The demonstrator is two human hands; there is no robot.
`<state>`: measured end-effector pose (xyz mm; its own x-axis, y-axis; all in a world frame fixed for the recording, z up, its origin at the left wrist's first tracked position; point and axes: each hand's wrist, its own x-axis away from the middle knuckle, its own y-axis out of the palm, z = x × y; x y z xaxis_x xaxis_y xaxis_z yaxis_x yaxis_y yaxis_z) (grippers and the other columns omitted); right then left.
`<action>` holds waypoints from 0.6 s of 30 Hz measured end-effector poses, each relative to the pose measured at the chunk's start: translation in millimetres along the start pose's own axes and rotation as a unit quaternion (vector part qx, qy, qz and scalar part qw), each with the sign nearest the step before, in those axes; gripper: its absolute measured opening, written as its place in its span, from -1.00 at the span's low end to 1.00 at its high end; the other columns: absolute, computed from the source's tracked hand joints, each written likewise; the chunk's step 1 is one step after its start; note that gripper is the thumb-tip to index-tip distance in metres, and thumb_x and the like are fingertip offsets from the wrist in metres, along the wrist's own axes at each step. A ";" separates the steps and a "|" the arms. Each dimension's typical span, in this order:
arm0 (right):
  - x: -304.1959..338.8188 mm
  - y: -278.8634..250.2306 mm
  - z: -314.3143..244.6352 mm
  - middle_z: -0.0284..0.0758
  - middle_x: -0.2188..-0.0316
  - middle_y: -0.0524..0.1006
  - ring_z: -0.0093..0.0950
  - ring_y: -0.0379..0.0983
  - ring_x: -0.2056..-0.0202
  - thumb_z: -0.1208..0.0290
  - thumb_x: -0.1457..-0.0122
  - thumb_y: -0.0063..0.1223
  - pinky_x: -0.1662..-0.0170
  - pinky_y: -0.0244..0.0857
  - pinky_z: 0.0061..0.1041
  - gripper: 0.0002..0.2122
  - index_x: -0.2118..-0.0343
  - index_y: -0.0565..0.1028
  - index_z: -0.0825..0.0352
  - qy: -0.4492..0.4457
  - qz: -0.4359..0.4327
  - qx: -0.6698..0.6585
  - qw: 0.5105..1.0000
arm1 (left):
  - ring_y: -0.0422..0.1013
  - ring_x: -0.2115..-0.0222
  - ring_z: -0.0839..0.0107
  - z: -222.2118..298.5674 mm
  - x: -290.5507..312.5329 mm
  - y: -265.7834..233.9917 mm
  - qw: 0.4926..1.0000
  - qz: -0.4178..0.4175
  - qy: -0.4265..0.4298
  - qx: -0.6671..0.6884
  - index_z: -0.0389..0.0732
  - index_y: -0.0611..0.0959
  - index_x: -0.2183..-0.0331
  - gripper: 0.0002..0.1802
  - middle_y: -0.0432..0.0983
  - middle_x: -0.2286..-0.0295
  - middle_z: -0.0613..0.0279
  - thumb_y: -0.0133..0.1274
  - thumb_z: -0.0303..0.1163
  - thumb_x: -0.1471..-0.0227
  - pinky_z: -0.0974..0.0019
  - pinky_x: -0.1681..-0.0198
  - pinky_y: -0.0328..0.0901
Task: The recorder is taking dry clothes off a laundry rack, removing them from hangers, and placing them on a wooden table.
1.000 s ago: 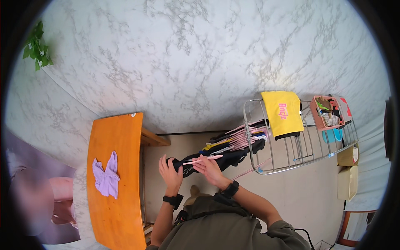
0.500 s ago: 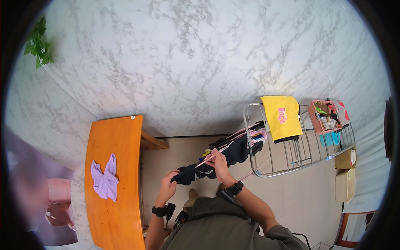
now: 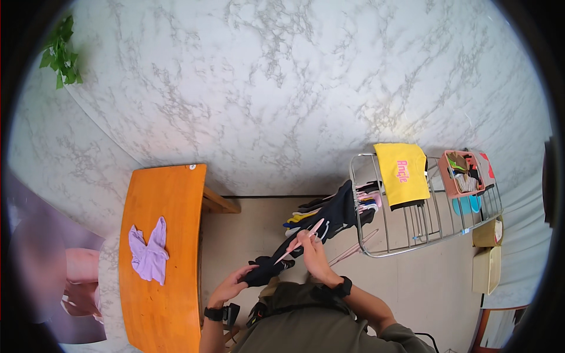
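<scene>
Left hand: fingers clamped on end of navy garment, left of metal drying rack. Right hand: fingers closed around pink clothes hanger. Beyond, at rack's left end, we see hung clothes. On rack: folded yellow garment, pink basket. Well left of rack: tabletop, lilac top on it.

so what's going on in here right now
A person is handling laundry beside a metal rack. Their left hand holds one end of a dark garment, while the right hand grips a pink hanger over it. More clothes hang at the rack's near end. A folded yellow garment and a pink basket of small items rest on top. To the left, a lilac garment lies on an orange wooden table.
</scene>
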<state>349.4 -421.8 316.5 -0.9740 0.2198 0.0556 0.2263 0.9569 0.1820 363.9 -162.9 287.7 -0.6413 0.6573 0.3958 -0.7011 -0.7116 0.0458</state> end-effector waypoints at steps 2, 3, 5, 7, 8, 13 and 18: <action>0.3 4.8 -14.2 -0.35 0.64 0.43 -0.58 0.36 0.50 0.32 -0.25 -0.36 0.33 0.21 -0.61 -0.64 0.59 0.39 0.41 0.002 -0.007 -0.010 1.000 | 0.28 0.21 0.54 8.1 9.8 1.8 0.999 -0.007 -0.022 0.041 -0.23 0.32 -0.01 -0.35 0.33 0.21 0.31 -0.17 -0.70 0.25 0.51 0.13 0.17; -1.6 5.7 -19.8 -0.35 0.65 0.43 -0.57 0.35 0.51 0.30 -0.25 -0.36 0.34 0.21 -0.61 -0.63 0.59 0.38 0.40 0.001 -0.013 -0.017 1.000 | 0.28 0.21 0.54 11.4 13.2 2.6 0.999 -0.011 -0.019 0.046 -0.23 0.32 -0.01 -0.35 0.33 0.21 0.31 -0.17 -0.70 0.25 0.51 0.13 0.17; -5.2 7.4 -28.4 -0.35 0.66 0.42 -0.57 0.34 0.53 0.28 -0.25 -0.36 0.35 0.21 -0.61 -0.63 0.60 0.37 0.40 0.003 -0.026 -0.023 0.999 | 0.28 0.17 0.56 16.3 19.2 4.6 0.997 -0.010 -0.011 0.074 -0.26 0.34 0.00 -0.37 0.34 0.17 0.28 -0.16 -0.75 0.23 0.49 0.11 0.17; -10.9 4.5 -35.5 -0.34 0.68 0.41 -0.56 0.35 0.55 0.26 -0.24 -0.36 0.35 0.21 -0.60 -0.62 0.62 0.35 0.39 0.034 -0.049 -0.014 0.998 | 0.29 0.18 0.56 19.9 20.7 6.6 0.994 -0.022 0.002 0.106 -0.27 0.32 0.00 -0.38 0.37 0.18 0.26 -0.15 -0.78 0.21 0.49 0.12 0.18; -14.3 4.0 -37.6 -0.34 0.68 0.41 -0.56 0.35 0.55 0.26 -0.24 -0.36 0.35 0.21 -0.60 -0.62 0.62 0.35 0.39 0.033 -0.052 -0.013 0.998 | 0.31 0.18 0.56 21.4 20.8 7.6 0.992 -0.027 -0.002 0.126 -0.28 0.31 0.00 -0.38 0.39 0.20 0.24 -0.14 -0.80 0.18 0.49 0.12 0.18; -29.7 3.0 -47.1 -0.31 0.72 0.36 -0.52 0.34 0.63 0.29 -0.21 -0.40 0.47 0.24 -0.63 -0.68 0.62 0.25 0.34 0.051 -0.093 -0.128 0.986 | 0.38 0.23 0.52 29.3 12.7 14.7 0.987 -0.043 0.042 0.149 -0.29 0.25 -0.02 -0.43 0.47 0.28 0.19 -0.14 -0.80 0.09 0.49 0.13 0.20; -43.9 -1.6 -60.8 -0.39 0.81 0.21 -0.59 0.18 0.73 0.27 -0.19 -0.45 0.60 0.17 -0.62 -0.70 0.62 0.18 0.30 0.093 -0.133 -0.161 0.973 | 0.34 0.23 0.53 38.5 -19.0 21.9 0.987 0.056 0.153 -0.006 -0.27 0.33 0.03 -0.35 0.44 0.27 0.20 -0.29 -0.89 0.25 0.51 0.19 0.19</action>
<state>392.6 -444.5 373.4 -0.9863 -0.0944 0.1352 -0.0121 0.8591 0.5117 372.7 -200.5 316.5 -0.7779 0.6199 0.1026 -0.6227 -0.7825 0.0064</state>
